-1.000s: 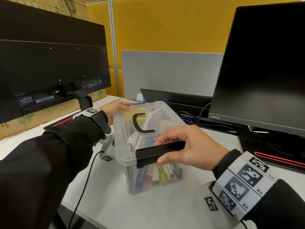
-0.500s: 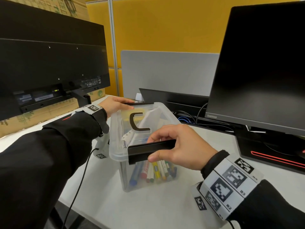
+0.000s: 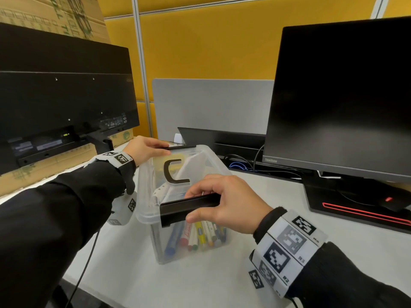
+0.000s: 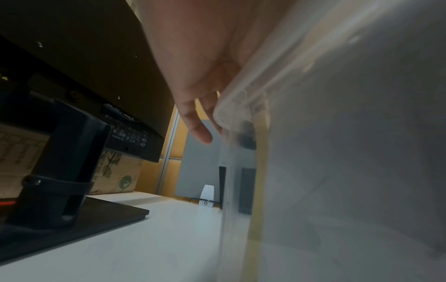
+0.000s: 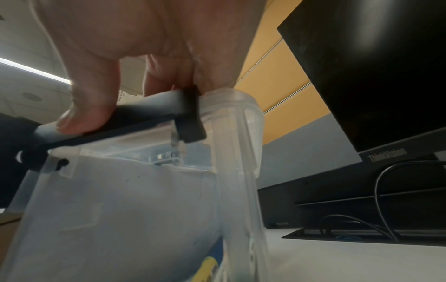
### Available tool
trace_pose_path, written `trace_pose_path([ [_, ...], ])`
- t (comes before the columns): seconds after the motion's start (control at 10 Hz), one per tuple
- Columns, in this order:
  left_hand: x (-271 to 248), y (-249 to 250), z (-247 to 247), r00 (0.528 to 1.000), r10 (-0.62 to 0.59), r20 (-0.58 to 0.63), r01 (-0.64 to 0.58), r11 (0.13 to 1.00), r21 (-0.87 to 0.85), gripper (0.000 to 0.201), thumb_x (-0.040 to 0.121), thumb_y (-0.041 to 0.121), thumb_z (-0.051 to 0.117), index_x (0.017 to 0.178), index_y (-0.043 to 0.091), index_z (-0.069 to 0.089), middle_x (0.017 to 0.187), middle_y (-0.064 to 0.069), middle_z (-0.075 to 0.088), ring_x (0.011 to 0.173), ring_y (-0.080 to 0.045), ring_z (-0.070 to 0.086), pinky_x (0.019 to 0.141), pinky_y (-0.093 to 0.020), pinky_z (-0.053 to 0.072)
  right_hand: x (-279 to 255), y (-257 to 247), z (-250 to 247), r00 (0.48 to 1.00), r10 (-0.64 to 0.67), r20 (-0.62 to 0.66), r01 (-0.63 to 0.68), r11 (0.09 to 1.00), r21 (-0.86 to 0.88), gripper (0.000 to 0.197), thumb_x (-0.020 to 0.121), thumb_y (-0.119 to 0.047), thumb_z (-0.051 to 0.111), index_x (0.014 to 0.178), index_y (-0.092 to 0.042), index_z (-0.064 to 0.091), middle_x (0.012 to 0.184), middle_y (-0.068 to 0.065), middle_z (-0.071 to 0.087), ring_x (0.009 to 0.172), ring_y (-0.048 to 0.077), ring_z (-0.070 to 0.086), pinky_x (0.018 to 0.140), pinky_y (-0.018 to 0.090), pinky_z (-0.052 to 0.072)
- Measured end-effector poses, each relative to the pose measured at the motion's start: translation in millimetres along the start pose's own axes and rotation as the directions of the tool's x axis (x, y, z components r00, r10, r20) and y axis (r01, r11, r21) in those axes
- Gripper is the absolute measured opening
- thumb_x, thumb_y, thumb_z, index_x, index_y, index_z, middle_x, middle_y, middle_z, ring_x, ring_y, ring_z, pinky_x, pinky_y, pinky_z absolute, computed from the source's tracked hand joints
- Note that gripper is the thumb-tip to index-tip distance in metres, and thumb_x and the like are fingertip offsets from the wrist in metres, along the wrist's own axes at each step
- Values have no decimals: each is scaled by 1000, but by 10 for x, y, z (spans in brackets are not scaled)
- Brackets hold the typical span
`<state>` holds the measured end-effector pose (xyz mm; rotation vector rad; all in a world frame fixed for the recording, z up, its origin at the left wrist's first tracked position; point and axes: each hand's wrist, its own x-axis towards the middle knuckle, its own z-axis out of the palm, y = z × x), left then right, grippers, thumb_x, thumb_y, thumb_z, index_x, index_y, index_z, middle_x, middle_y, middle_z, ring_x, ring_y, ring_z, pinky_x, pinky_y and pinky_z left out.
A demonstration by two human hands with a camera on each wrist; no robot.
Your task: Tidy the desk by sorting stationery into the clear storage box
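The clear storage box (image 3: 146, 196) stands on the white desk with its lid on and a black handle (image 3: 171, 174) on top. Coloured markers (image 3: 200, 236) and white sheets show through its walls. My right hand (image 3: 193, 205) pinches the near black latch (image 3: 178, 210), thumb below and fingers above; in the right wrist view the thumb (image 5: 84, 114) presses on that latch (image 5: 144, 118) above the box (image 5: 120, 209). My left hand (image 3: 155, 150) grips the far latch (image 3: 180, 147). The left wrist view has its fingers (image 4: 195, 124) curling over the far corner of the box (image 4: 337, 152).
A black monitor (image 3: 62, 96) stands close on the left, with its base (image 4: 72, 219) beside the box. A second monitor (image 3: 344, 96) and its stand (image 3: 355, 203) are to the right. Cables (image 3: 240, 165) lie behind the box by a grey divider (image 3: 211, 107). Bare desk (image 3: 178, 285) lies in front.
Both hands keep their hold on the two latches. The head view has drifted a little, and the box stays where it stood on the desk.
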<state>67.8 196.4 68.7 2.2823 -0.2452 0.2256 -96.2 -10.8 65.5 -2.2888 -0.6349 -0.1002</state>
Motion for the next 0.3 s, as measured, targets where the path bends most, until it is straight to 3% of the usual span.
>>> trace_pose_path([
  [0.1,7,-24,9,999,20,-49,-19,1000,16,30,84,20,66,113,13,68,120,-7,64,101,-13,50,90,-26,35,-36,23,-2,999,-33,-6,33,999,-3,28,74,-27,74,102,-27,68,97,-8,62,90,5,57,87,25,49],
  [0.2,62,-57,9,998,40,-55,-37,998,52,26,84,27,65,107,15,70,115,-5,66,99,-13,52,88,-28,36,-161,47,-34,991,-101,-86,103,995,11,31,82,-21,65,112,-26,64,108,-10,60,103,0,53,95,18,43],
  [0.3,107,2,-82,997,80,-9,-78,982,172,27,85,39,59,105,23,69,106,3,66,96,-12,56,83,-26,40,-402,82,-27,936,-252,-245,228,966,-123,34,80,-20,63,112,-31,60,110,-15,56,109,-1,49,96,13,37],
])
